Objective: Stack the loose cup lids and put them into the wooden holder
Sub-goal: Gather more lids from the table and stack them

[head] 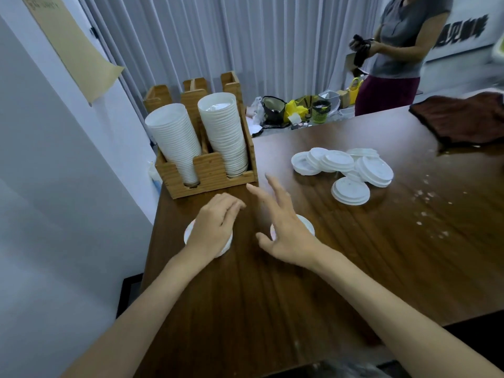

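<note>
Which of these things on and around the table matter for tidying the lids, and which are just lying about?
For the job:
the pile of loose lids, the lid under the left hand, the lid under the right hand, the wooden holder, its left stack and right stack.

Just lying about:
brown cloth, green basket.

It looks like the back room of a café or drinks shop. At centre left a wooden holder carries two tall stacks of white lids, and loose cup lids lie heaped on a long dark wooden table. Pleated grey curtains close the back, a blurred wall sign hangs at upper right, and bags and baskets clutter the space beyond the table.
</note>
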